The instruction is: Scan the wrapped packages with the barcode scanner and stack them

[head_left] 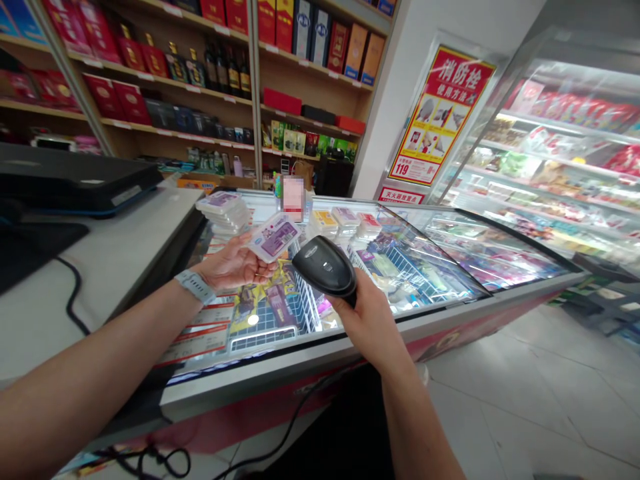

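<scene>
My left hand (239, 263), with a pale watch on its wrist, holds a flat clear pack with a purple-and-white label (275, 238) over the glass freezer top, its label and barcode turned upward. Wrapped round the handle of a black barcode scanner (325, 267) is my right hand (367, 320). The scanner's head points left, close beside the pack. Behind my left hand, similar packs stand in a stack (225, 212). More small stacks with yellow (324, 223), purple (345, 219) and red labels (369, 225) are on the glass beyond the scanner.
The chest freezer (300, 357) holds wire baskets of wrapped goods under its glass. A white counter (135, 247) with a black device (75, 177) is at left. A black cable (295, 413) hangs in front. Shelves (175, 87) and a lit display fridge (565, 147) stand behind.
</scene>
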### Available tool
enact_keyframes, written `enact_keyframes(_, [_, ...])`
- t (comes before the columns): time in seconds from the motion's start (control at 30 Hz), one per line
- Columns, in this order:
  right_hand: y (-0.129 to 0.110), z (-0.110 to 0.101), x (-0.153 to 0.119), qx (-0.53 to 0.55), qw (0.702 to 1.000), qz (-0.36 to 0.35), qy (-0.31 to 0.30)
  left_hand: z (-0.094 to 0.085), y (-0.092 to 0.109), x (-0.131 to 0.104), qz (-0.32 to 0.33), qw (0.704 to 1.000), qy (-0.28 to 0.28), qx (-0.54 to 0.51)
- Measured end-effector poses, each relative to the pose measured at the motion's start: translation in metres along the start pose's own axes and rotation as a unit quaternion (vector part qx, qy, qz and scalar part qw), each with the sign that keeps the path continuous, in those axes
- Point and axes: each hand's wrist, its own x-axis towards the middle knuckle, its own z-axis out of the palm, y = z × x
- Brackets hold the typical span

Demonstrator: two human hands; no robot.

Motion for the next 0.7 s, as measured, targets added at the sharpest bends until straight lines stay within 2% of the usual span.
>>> enact_keyframes(0.27, [0.001,0.001,-0.001,-0.005,1.000,0.009,-0.002,0.004,0.005,-0.004,0.007,0.997,0.020,0.068])
enact_keyframes(0.43, [0.001,0.002,-0.001,0.004,1.000,0.010,0.000,0.005,0.006,-0.004,0.009,0.992,0.061,0.110])
enact_keyframes(0.57, [0.002,0.000,-0.004,0.017,1.000,0.015,0.018,-0.001,0.007,0.000,0.014,0.971,0.157,0.182])
enact_keyframes(0.63, [0.004,-0.002,-0.008,0.024,0.999,0.018,0.028,-0.007,0.009,0.002,0.010,0.944,0.230,0.237])
enact_keyframes(0.7, [0.006,-0.006,-0.012,0.028,0.999,0.022,0.035,-0.013,0.013,0.003,0.001,0.901,0.311,0.302])
